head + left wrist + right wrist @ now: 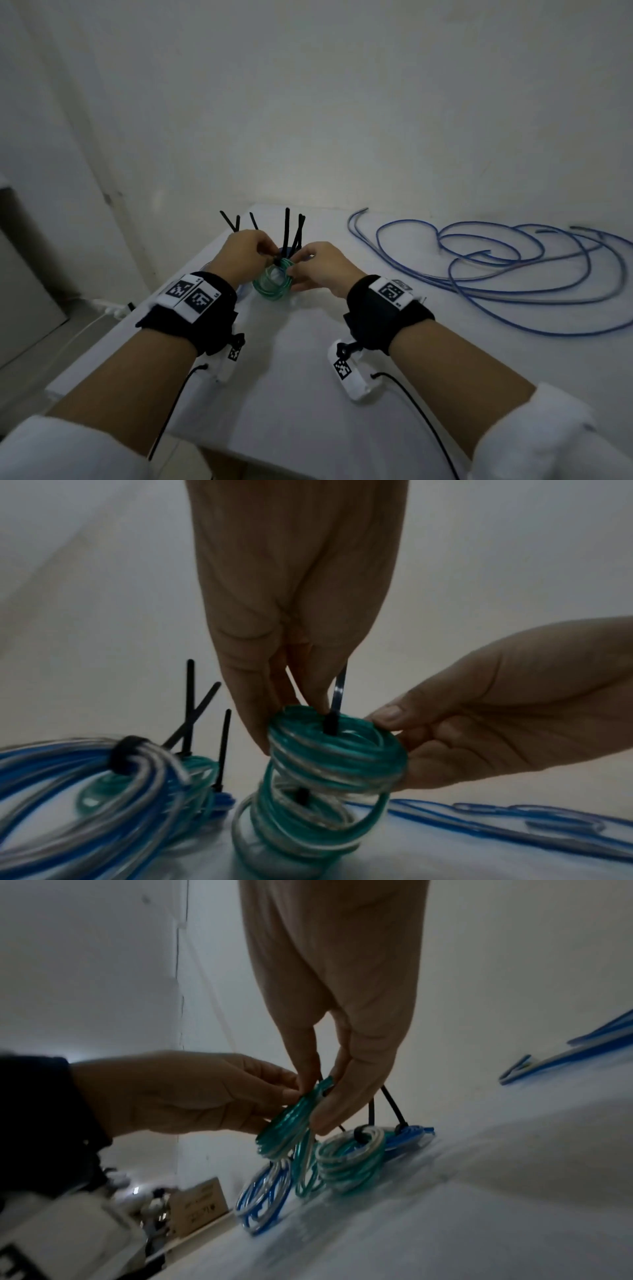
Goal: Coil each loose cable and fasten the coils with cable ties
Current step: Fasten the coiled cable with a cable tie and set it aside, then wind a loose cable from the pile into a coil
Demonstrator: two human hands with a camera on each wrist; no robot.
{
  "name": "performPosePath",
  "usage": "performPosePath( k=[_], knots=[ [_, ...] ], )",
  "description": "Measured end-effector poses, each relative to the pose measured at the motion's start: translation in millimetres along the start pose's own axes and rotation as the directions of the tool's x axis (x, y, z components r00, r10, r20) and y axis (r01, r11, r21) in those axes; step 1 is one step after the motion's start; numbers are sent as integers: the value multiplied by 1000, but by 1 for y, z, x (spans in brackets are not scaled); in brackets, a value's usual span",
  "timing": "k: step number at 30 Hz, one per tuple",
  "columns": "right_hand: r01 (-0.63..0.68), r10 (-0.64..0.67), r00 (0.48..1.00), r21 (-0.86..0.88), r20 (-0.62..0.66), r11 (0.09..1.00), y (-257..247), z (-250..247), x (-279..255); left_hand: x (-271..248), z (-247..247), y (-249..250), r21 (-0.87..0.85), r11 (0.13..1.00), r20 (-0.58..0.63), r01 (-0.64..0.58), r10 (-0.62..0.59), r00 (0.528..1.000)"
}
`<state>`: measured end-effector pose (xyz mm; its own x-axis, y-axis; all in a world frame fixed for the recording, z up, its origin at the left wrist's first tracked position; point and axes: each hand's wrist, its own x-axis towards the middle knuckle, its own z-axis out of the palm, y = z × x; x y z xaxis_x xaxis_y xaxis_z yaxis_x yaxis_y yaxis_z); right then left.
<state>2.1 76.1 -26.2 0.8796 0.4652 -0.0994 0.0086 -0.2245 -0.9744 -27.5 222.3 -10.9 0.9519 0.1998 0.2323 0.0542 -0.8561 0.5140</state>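
Observation:
A small green and clear cable coil (274,281) is held just above the white table (294,377) between both hands. My left hand (268,251) pinches the tail of a black cable tie (337,696) that wraps the top of the green coil (337,750). My right hand (302,271) grips the coil's right side with thumb and fingers; in the right wrist view its fingertips (322,1123) pinch the green coil (291,1123). A long loose blue cable (496,270) sprawls over the table's right half.
Tied coils lie just behind the hands: a blue and white one (103,783) and a green one (349,1158), their black tie tails (287,229) standing upright. The table's left edge (113,329) drops to the floor, where a cardboard box (202,1204) sits.

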Motion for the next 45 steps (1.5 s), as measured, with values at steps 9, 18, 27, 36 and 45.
performPosePath(
  k=[9,18,27,36,45],
  knots=[
    [-18,42,996,-270,83,963,2,5,9,1,10,-18,72,997,59,22,-27,998],
    [24,18,994,-382,108,924,-6,-45,-10,7,1,26,-28,983,-284,-180,165,945],
    [-176,93,983,-690,-157,702,21,-160,-58,17,52,128,-80,855,-66,-513,509,858],
    [-287,256,946,-886,-201,363,53,-228,-117,8,128,181,-54,853,382,-519,498,778],
    [-86,19,994,-656,-108,750,58,-252,-123,14,155,192,24,825,480,-564,485,731]
  ],
)
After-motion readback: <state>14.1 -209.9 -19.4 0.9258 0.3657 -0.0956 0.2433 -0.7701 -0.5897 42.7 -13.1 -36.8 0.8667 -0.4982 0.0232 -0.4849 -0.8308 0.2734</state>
